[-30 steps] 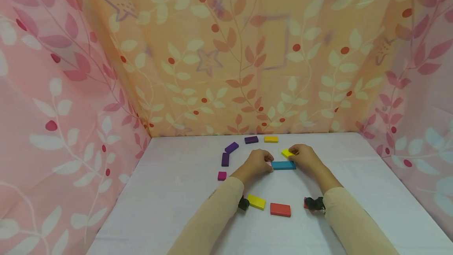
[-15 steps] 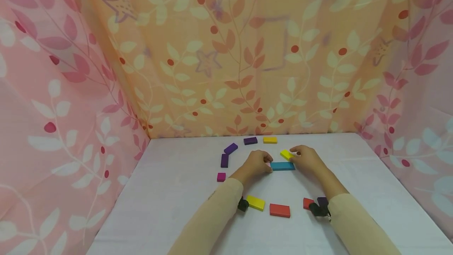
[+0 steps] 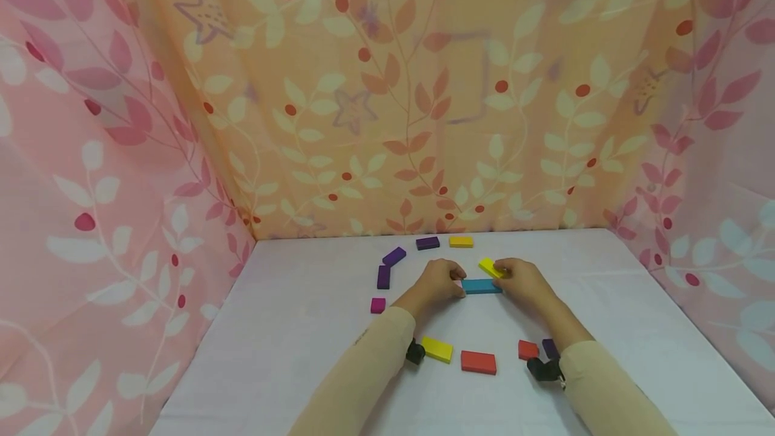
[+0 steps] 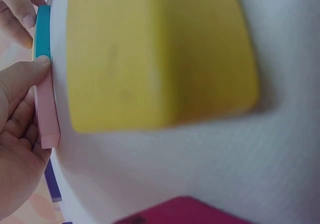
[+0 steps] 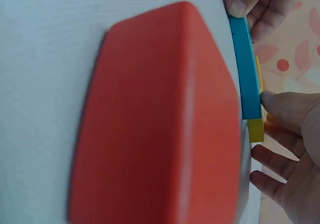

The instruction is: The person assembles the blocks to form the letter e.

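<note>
My left hand [image 3: 437,281] grips a pink block [image 4: 47,102], its thumb [image 4: 41,63] on the near face by the join with a blue block [image 3: 480,286]. The pink and blue blocks lie end to end, and in the head view the left hand hides most of the pink one. At the blue block's right end, my right hand [image 3: 528,281] pinches a yellow block [image 3: 488,266] that slants behind it. The right thumb [image 5: 270,100] lies along the blue block's edge, and two lower fingers [image 5: 272,159] are spread apart in the right wrist view.
Purple blocks [image 3: 384,277], a magenta block [image 3: 378,305] and another yellow block [image 3: 461,242] curve around the left and back. Nearer lie a yellow block [image 3: 437,349], a red block [image 3: 478,362], a smaller red block [image 3: 528,350] and a dark purple one [image 3: 549,348]. Patterned cloth [image 3: 363,173] walls the white table.
The right hand has shifted slightly toward the near side, its thumb now over the blue block's right end. The left hand stays in place on the pink block.
</note>
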A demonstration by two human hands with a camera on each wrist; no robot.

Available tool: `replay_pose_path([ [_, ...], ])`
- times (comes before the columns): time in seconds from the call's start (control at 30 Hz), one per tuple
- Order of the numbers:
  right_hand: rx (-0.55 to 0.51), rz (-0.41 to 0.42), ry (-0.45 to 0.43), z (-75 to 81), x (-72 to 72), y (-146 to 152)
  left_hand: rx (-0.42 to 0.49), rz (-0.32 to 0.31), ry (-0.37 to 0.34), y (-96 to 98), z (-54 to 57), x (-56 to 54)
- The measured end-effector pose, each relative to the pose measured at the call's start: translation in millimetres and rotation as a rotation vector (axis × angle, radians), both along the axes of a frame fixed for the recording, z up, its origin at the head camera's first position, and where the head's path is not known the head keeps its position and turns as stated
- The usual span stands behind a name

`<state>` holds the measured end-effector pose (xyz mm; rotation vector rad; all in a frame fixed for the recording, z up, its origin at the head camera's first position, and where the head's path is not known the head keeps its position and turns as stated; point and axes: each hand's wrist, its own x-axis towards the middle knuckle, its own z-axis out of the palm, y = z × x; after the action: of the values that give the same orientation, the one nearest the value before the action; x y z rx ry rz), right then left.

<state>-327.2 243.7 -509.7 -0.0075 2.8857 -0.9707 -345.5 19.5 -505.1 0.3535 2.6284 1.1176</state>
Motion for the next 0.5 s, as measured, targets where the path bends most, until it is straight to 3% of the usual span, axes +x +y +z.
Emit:
replay_pose_path([
  [0.5,-0.022,0.011,0.050,-4.0,4.9,-0.6,-0.015,-0.030,0.004,-0.2,1.7,-2.1],
])
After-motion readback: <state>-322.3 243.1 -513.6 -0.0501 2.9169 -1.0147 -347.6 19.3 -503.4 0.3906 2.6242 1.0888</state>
